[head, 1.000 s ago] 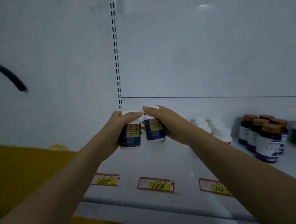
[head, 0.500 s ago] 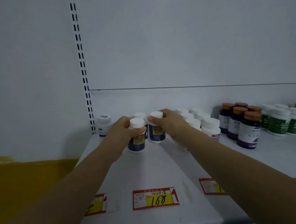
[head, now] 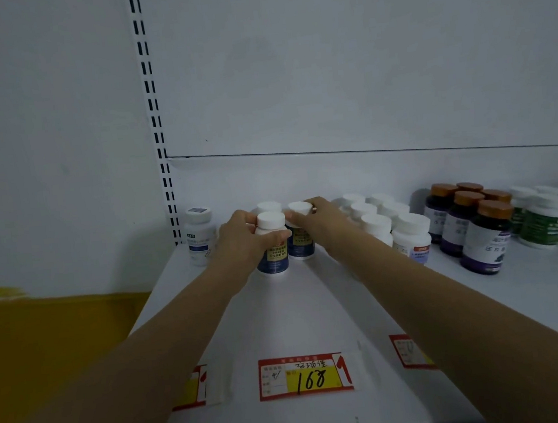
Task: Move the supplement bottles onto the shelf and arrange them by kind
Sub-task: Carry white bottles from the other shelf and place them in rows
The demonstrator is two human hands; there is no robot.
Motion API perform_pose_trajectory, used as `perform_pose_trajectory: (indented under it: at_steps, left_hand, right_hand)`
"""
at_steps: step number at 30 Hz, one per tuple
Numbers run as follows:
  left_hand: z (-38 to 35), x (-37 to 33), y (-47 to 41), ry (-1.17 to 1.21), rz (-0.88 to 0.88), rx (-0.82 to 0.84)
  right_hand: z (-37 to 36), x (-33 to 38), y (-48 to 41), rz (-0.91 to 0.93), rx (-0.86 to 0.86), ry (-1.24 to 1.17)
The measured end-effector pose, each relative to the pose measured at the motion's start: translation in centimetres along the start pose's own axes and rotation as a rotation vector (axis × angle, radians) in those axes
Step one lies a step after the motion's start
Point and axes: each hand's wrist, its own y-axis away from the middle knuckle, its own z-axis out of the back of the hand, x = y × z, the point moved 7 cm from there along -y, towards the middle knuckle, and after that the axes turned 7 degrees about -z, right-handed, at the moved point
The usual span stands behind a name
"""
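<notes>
Left hand (head: 239, 243) wrapped round front blue-label bottle (head: 272, 246), standing on shelf (head: 302, 312). Right hand (head: 320, 220) clasping neighbouring blue-label bottle (head: 300, 240), close behind white-capped one. Risk: careless release or wrist sweep toppling white-cap row (head: 392, 223) just beside right forearm.

Free: bare white metal shelf (head: 292, 316), centre foreground.
Blocked: white-capped plastic bottles (head: 389, 224) mid-right; lone white bottle (head: 198, 237) centre-left.
</notes>
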Motion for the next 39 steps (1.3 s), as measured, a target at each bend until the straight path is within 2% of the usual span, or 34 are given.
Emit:
perform_pose_trajectory:
  at_steps: [11, 14, 16, 18, 21, 25, 30, 35, 39]
  left_hand:
    - [-0.5, 0.0, 0.3, 0.016, 0.002, 0.015]
    - [-0.2, -0.1, 0.8, -0.043, 0.019, 0.034]
    - [0.2, -0.3, 1.7, -0.209, 0.056, 0.07]
    - [0.1, -1.0, 3.1, -0.479, 0.094, 0.202]
    - [-0.7, -2.3, 5.2, -0.817, 0.038, 0.387]
    - [-1.1, -2.5, 6.9, -1.012, 0.002, 0.458]
    - [-2.2, -3.7, 7.4, -1.038, -0.089, 0.465]
    - [-5.0, -5.2, 8.3, -0.974, -0.12, 0.54]
    - [-8.1, -7.7, 10.1, -0.975, -0.222, 0.591]
  right_hand:
    - [-0.6, -0.6, -0.1, -0.035, 0.041, 0.11]
    - [0.1, -1.0, 0.7, -0.099, 0.026, 0.2]
    - [0.8, -1.1, 1.1, -0.107, 0.027, 0.312]
    - [1.3, -0.8, 2.0, -0.098, 0.044, 0.434]
    - [1.0, -0.6, 3.9, -0.077, 0.108, 0.636]
    - [-0.3, 0.1, 6.5, 0.032, 0.155, 0.816]
    - [-0.2, 0.8, 8.7, 0.134, 0.145, 0.873]
    - [3.1, -0.6, 9.3, 0.102, 0.102, 0.885]
    - [7.4, -1.9, 10.0, 0.089, 0.033, 0.935]
